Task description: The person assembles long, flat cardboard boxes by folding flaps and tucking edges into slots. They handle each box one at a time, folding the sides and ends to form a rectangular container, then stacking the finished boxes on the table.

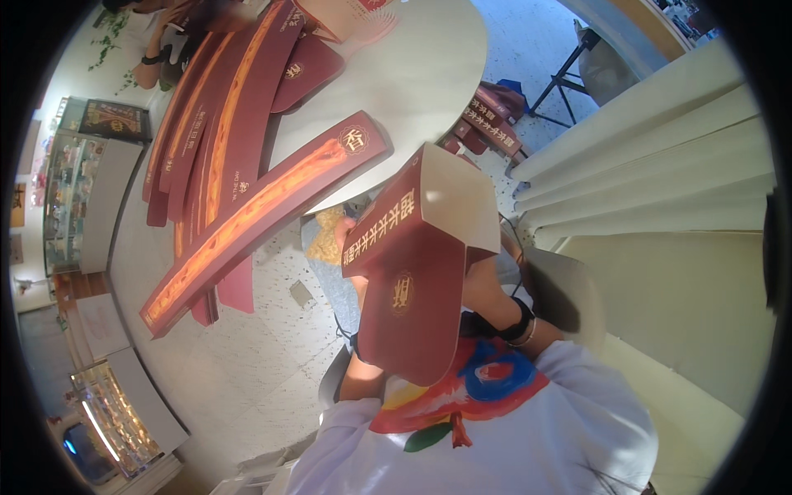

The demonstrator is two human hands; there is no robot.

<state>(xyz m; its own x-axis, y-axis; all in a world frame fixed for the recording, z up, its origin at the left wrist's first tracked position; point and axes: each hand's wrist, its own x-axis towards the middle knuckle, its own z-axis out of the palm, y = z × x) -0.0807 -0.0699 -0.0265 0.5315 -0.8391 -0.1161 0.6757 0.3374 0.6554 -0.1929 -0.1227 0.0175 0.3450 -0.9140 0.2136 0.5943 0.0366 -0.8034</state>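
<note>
A maroon cardboard box point(404, 247) with gold print is held up in front of my chest. Its cream inside shows at the open end, and a long rounded flap hangs toward me. My left hand point(346, 228) grips the box's left edge, with only some fingers showing. From the right, my right hand point(485, 289) holds the box's side; its fingers are mostly hidden behind the cardboard. Nearest to the box on the table lies a long flat maroon carton point(272, 214) with a picture of a golden stick of food, jutting over the table edge.
More long maroon cartons point(223, 124) lie stacked on the round white table point(437, 58). A pink comb-like object point(373, 29) sits near the back. Maroon boxes point(491, 124) are piled beyond the table's right side. Another person's hand point(148, 74) shows at far left. Pale curtains point(643, 148) hang at right.
</note>
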